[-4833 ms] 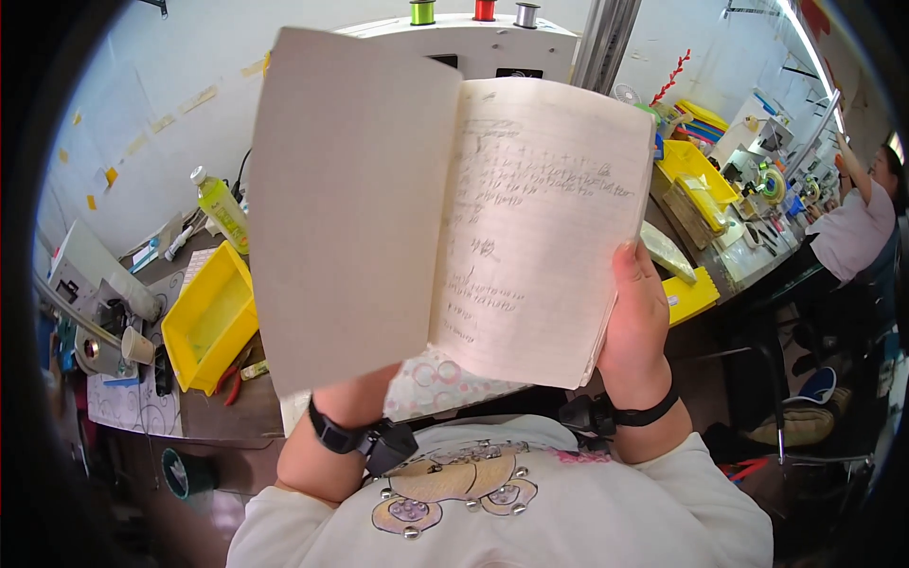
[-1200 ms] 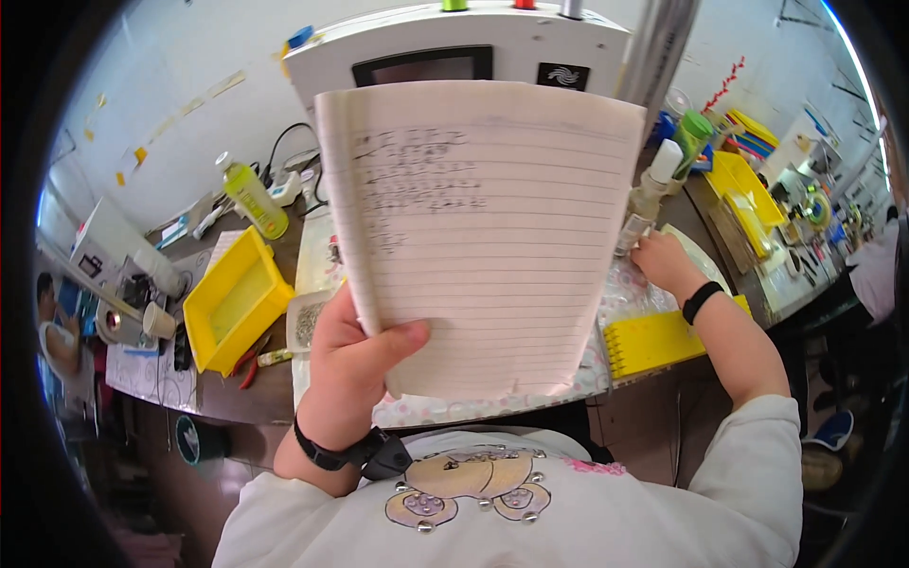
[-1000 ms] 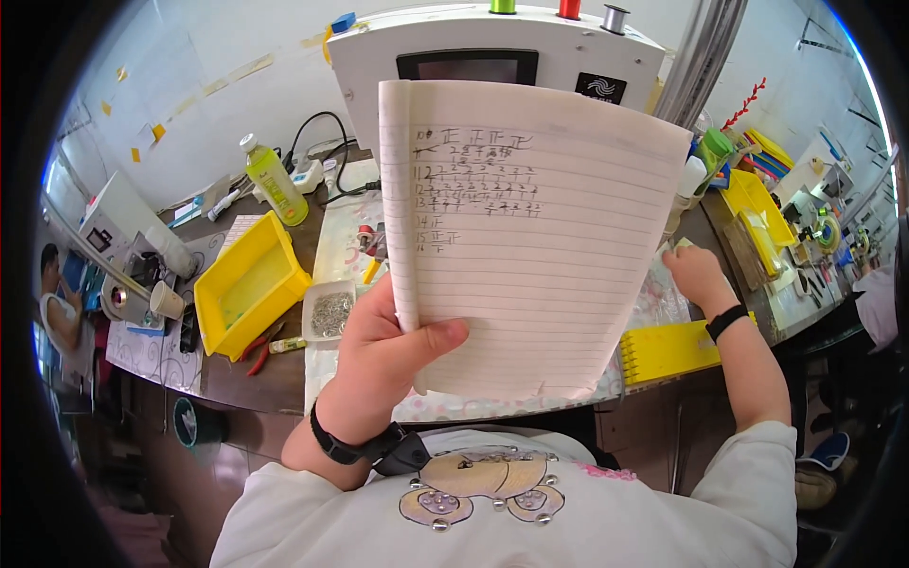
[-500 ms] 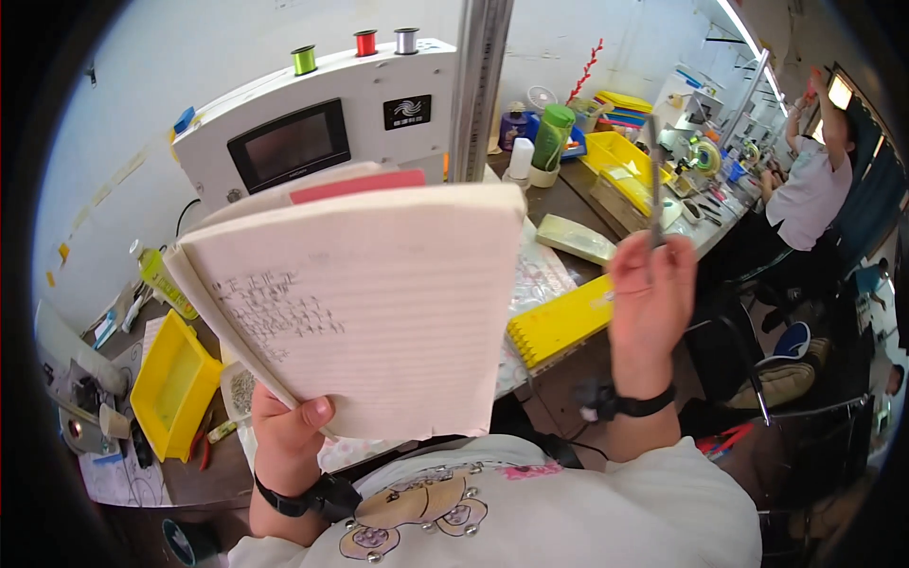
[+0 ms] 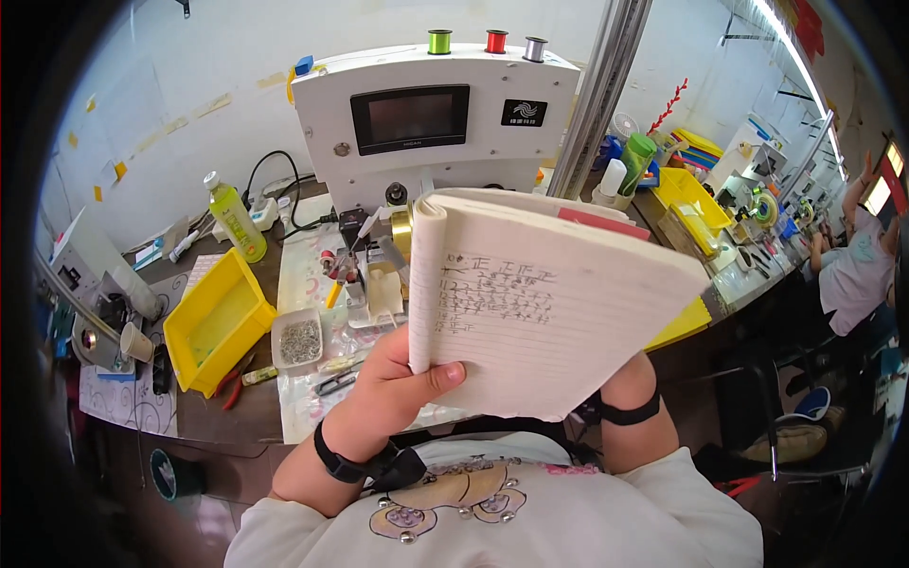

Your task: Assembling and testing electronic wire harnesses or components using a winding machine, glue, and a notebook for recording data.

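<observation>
An open notebook (image 5: 568,322) with lined pages and handwriting at its upper left is held up, tilted, in front of me. My left hand (image 5: 402,379) grips its lower left edge near the folded spine, with the thumb lying on the page. My right hand (image 5: 631,381) is at the lower right behind the notebook; only its wrist side shows, and the fingers are hidden. A red sheet (image 5: 604,224) sticks out from the notebook's top.
A white machine (image 5: 327,118) with a dark screen and three thread spools stands behind. On the table at left are a yellow tray (image 5: 260,331), a green drink bottle (image 5: 235,222) and a dish (image 5: 298,338) of small metal parts. A co-worker (image 5: 857,265) is at far right.
The notebook and my left hand have shifted right in view. My right hand, raised with a thin pen-like stick before, has dropped behind the notebook. My view has turned left.
</observation>
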Motion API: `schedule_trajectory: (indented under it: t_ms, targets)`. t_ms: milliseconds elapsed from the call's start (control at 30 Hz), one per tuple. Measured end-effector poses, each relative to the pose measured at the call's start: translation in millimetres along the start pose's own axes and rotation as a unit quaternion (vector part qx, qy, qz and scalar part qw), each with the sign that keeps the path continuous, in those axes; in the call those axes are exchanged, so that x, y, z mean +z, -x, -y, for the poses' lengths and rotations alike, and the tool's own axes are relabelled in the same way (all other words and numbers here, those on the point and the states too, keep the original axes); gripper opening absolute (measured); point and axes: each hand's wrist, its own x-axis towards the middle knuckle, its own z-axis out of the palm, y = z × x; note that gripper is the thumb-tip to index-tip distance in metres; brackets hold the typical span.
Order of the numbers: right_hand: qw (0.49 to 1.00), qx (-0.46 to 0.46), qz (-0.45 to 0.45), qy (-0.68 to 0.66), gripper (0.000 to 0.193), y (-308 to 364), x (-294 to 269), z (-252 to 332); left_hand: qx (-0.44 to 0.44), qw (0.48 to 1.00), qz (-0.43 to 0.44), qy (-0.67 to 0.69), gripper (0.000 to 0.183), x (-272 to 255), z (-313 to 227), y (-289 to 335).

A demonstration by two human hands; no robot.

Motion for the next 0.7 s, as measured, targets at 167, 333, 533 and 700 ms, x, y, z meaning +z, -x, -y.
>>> schedule_trajectory:
  t_ms: [167, 333, 533, 700]
  targets:
    - [0.997, 0.028, 0.030, 0.071, 0.019, -53, 22, -12, -0.068, 0.994, 0.088, -0.019, 0.037, 5, -4, -7]
    - [0.987, 0.071, 0.053, 0.138, 0.024, -50, 3, -3, -0.170, 0.983, 0.066, 0.004, 0.034, 9, -12, -11]
    - [0.962, 0.127, 0.116, 0.214, 0.031, -69, -13, -1, -0.170, 0.982, 0.074, -0.033, 0.029, 9, -14, -17]
    - [0.985, 0.103, 0.072, 0.122, 0.026, -69, -4, 2, -0.059, 0.971, 0.099, -0.208, 0.025, -2, 0, -17]
